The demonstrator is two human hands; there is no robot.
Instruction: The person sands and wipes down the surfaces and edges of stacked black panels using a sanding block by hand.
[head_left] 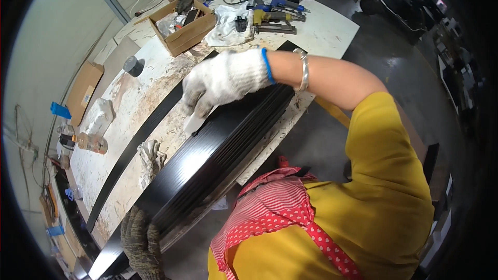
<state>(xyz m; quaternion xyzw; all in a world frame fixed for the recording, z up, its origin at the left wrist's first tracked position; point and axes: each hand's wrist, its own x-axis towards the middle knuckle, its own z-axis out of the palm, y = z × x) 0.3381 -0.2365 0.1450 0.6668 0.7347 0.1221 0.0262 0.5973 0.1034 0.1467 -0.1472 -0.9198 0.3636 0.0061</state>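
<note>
your white-gloved right hand, at the frame's centre, pinches a pale flat piece between curled fingers and thumb, its end at the stack of black boards, which runs diagonally from lower left to upper centre. your dark-gloved left hand lies over the stack at lower left; its thumb is hidden, so i can't tell whether those fingers grip or just rest.

the work looks partway along: the stack's top face is being handled and the layers below sit piled, though nothing shows which are finished.

counted: one pale piece, one stack (layers too tight to number), one loose black strip left of it, one crumpled rag between, one open box at upper left, one jar, one bottle.
</note>
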